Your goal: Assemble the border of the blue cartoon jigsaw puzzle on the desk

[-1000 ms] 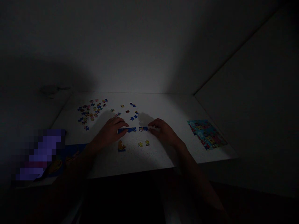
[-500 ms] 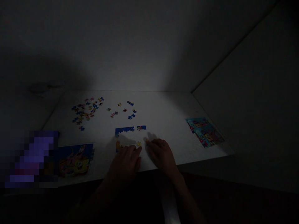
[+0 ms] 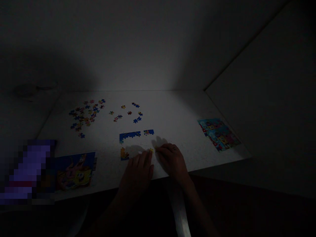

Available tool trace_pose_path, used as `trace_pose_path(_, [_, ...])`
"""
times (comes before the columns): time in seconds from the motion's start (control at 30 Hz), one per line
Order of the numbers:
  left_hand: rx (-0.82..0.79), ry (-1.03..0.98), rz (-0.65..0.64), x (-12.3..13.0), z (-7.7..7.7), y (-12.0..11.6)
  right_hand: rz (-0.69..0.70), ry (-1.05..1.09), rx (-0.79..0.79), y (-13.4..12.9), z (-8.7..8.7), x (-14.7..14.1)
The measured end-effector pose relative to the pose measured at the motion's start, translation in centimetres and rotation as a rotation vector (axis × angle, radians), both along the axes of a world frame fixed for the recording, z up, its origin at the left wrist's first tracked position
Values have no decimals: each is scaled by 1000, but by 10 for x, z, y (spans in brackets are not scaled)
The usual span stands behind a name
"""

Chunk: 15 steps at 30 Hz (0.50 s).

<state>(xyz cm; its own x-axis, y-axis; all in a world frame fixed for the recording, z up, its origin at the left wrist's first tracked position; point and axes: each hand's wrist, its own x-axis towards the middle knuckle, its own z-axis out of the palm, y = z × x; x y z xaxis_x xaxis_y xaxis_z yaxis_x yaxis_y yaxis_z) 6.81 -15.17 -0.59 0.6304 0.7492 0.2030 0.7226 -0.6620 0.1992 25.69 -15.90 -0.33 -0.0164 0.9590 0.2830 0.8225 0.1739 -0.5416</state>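
My right hand [image 3: 173, 162] pinches a small puzzle piece [image 3: 156, 148] between thumb and fingertips, low over the white table. Just left of it lies a yellow puzzle piece [image 3: 151, 150], with the index fingertip of my left hand [image 3: 137, 167] on it. The left fingers are stretched out along the tabletop. Beyond my hands is a joined blue border strip [image 3: 130, 134], with a shorter blue section [image 3: 148, 132] apart on its right. An orange section [image 3: 124, 154] sits by my left fingers, partly covered by them.
Loose puzzle pieces [image 3: 86, 113] are spread at the back left, and several more [image 3: 129, 113] at the back middle. A cartoon picture sheet [image 3: 75, 171] lies front left beside a blurred purple object [image 3: 31, 168]. Another colourful picture [image 3: 219, 134] lies on the right. Walls bound the table [image 3: 172, 112]. The light is dim.
My left hand has shifted right, and the yellow piece has moved with its fingertip closer to the piece in my right hand. The view has shifted slightly.
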Motion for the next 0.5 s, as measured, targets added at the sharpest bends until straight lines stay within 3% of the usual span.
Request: trace_pose_path(0.5, [-1,-104,14,-1,0,1,-31,44,0,-2,0,1])
